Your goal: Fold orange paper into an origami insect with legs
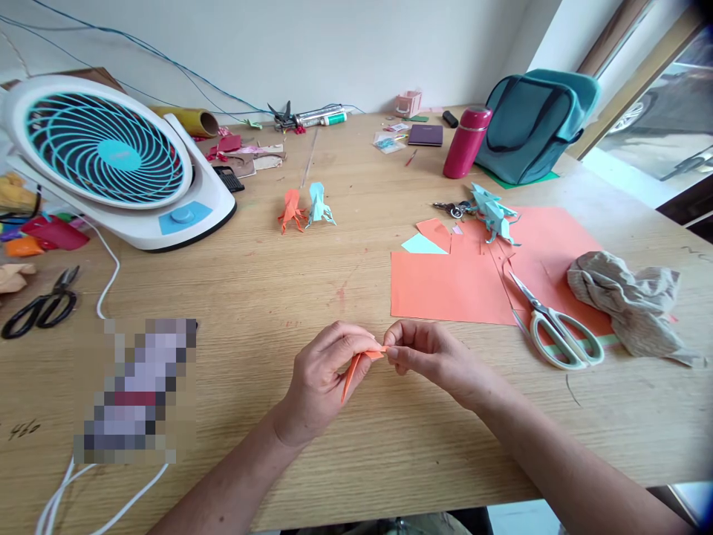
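Observation:
Between my two hands is a small folded piece of orange paper (pixel 350 377), held just above the table. My left hand (pixel 328 368) is closed around its body, thumb below and fingers on top, hiding most of the folds. With thumb and forefinger, my right hand (pixel 426 357) pinches the narrow tip at the right end. Beyond my right hand lie flat orange paper sheets (pixel 445 286). White-handled scissors (pixel 557 331) rest on the right part of the sheets.
Folded paper figures, one orange (pixel 291 211) and one light blue (pixel 318 204), stand mid-table. More blue folded figures (pixel 495 213) sit by keys (pixel 451 209). A crumpled cloth (pixel 624 297) lies right. A fan (pixel 116 163), black scissors (pixel 41 303) and a blurred-out object (pixel 139 386) are left.

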Action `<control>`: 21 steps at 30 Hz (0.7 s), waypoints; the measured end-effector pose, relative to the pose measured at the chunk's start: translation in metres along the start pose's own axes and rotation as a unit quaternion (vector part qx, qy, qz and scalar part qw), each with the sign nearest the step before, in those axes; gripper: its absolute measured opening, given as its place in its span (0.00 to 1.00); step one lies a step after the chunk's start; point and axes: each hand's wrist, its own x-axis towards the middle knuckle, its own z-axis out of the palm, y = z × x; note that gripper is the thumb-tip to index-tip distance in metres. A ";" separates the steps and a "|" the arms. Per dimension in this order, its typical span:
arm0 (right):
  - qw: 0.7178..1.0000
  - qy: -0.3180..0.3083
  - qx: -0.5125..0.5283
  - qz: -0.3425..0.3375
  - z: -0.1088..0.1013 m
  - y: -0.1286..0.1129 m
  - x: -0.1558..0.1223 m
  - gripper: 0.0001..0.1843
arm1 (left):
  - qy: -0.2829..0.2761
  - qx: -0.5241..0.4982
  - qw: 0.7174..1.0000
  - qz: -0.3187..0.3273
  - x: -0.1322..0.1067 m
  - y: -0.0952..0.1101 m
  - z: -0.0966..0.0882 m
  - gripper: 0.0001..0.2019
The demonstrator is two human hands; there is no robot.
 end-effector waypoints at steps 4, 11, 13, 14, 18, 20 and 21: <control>1.000 0.003 -0.004 0.008 0.000 0.000 0.001 0.20 | -0.008 -0.002 1.000 0.005 0.000 -0.001 0.000 0.08; 1.000 0.001 -0.004 0.000 0.000 -0.004 -0.001 0.19 | -0.013 -0.014 1.000 0.004 0.000 -0.002 0.001 0.08; 1.000 0.000 -0.005 0.001 0.000 -0.005 -0.001 0.18 | -0.015 -0.015 1.000 0.003 0.000 -0.003 0.001 0.07; 1.000 0.000 -0.005 0.003 0.001 -0.005 -0.001 0.17 | -0.016 -0.017 1.000 -0.001 -0.001 -0.004 0.002 0.07; 1.000 0.000 -0.003 0.008 0.002 -0.004 0.000 0.15 | -0.018 -0.022 0.999 -0.016 -0.002 -0.006 0.003 0.06; 1.000 0.000 -0.006 0.014 0.002 -0.004 0.000 0.14 | -0.018 -0.024 0.999 -0.021 -0.001 -0.006 0.003 0.06; 1.000 0.000 -0.008 0.019 0.002 -0.005 0.001 0.14 | -0.017 -0.026 0.999 -0.024 -0.001 -0.006 0.003 0.06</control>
